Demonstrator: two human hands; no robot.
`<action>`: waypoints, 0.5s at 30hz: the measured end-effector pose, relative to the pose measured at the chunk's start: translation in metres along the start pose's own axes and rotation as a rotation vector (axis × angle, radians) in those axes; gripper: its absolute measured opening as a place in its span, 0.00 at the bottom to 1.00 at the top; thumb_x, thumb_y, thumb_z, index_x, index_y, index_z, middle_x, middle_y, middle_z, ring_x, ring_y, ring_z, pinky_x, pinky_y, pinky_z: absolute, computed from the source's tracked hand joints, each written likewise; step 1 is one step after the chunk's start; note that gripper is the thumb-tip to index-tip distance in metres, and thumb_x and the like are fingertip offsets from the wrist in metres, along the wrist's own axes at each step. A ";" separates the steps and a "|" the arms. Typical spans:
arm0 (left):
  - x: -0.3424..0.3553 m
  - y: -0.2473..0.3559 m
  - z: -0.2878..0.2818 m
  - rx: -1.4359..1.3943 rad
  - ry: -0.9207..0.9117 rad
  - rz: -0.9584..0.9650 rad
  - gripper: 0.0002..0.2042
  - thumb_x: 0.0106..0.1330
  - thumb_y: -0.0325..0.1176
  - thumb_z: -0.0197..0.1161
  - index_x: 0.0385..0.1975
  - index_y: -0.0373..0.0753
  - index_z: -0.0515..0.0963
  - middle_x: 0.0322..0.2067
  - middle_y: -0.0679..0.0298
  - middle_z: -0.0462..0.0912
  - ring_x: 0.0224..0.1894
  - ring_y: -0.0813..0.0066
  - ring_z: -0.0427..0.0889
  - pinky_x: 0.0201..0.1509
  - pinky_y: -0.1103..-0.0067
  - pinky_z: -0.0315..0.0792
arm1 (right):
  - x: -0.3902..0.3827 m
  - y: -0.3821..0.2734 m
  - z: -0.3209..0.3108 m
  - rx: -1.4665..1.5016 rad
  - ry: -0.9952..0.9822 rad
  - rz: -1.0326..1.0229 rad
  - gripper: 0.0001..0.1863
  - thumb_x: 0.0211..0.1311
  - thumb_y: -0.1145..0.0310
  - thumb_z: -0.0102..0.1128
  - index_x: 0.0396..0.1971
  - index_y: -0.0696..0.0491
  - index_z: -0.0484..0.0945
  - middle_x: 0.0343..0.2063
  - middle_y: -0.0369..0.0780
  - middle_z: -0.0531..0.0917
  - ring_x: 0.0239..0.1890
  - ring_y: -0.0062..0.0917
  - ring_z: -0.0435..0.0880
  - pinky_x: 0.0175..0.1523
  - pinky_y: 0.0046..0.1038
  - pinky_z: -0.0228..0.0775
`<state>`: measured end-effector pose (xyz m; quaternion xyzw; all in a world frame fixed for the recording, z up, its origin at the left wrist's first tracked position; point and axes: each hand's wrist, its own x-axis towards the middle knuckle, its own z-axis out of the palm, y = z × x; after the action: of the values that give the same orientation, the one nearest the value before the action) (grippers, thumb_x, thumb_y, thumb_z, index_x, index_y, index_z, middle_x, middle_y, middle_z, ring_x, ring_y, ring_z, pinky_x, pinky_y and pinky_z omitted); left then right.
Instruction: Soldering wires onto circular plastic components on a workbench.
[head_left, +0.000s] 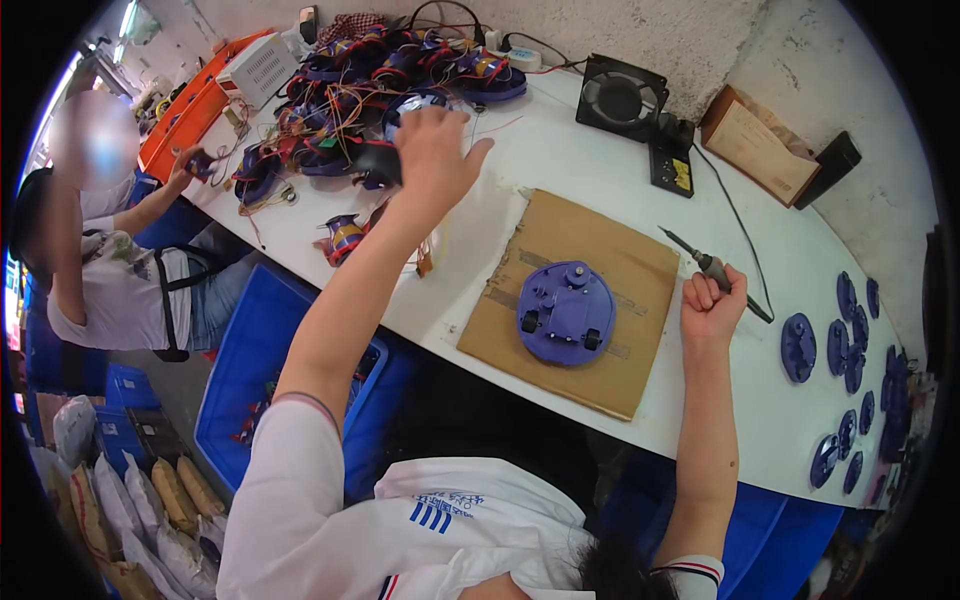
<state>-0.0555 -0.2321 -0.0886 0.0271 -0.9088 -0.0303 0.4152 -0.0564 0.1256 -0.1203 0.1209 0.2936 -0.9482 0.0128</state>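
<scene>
1. While your arms spread wide over the long white worktop (560,160), the work looks to be somewhere in the middle: stock lies on both sides and one unit sits in front of you.
2. To your left, the heap of wired purple units (380,90) with red and yellow leads is large, so I judge that plenty is left to do.
3. At the centre, the brown cardboard mat (640,270) carries a single purple round base (566,312) with small black wheels; it lies flat and neither hand touches it.
4. To your right, a row of purple discs (845,350) lies along the worktop's edge, well apart from the mat; whether they are finished parts or waiting ones cannot be told.
5. Your left hand (432,150) reaches into the near edge of the heap, fingers curled over a dark purple unit (405,110); I cannot tell whether it is truly gripped or only touched.
6. Your right hand (712,300) rests on the worktop just beside the mat, its fingers pressed together in a fist around the soldering iron (700,258), tip pointing up and away from the base.
7. By my reading, joining on the centre base is not under way at this moment, since the iron's tip is clear of it.
8. Another person (110,260) sits at the far left end, handling a small piece of their own.
</scene>
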 end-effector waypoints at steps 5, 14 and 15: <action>0.033 0.003 0.076 0.343 -0.349 -0.029 0.14 0.55 0.39 0.60 0.34 0.35 0.77 0.33 0.56 0.76 0.36 0.62 0.70 0.42 0.70 0.63 | 0.000 0.000 -0.001 0.005 0.014 -0.003 0.07 0.57 0.69 0.46 0.26 0.55 0.70 0.07 0.27 0.57 0.07 0.11 0.51 0.12 0.14 0.40; -0.016 0.073 0.060 -0.589 -0.459 -0.084 0.09 0.61 0.32 0.53 0.37 0.34 0.67 0.26 0.54 0.75 0.29 0.57 0.74 0.33 0.66 0.66 | -0.003 -0.004 0.000 0.017 0.041 0.026 0.07 0.56 0.69 0.46 0.26 0.56 0.71 0.06 0.27 0.58 0.07 0.11 0.51 0.12 0.15 0.40; -0.018 0.076 0.058 -0.595 -0.465 -0.081 0.09 0.61 0.32 0.53 0.37 0.34 0.67 0.26 0.54 0.75 0.29 0.57 0.74 0.33 0.66 0.66 | -0.002 -0.003 0.000 0.016 0.049 0.022 0.07 0.56 0.69 0.46 0.26 0.56 0.71 0.06 0.27 0.58 0.07 0.11 0.51 0.12 0.15 0.40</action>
<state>-0.0893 -0.1534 -0.1345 -0.0662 -0.9284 -0.3147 0.1860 -0.0550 0.1278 -0.1183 0.1471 0.2850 -0.9471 0.0151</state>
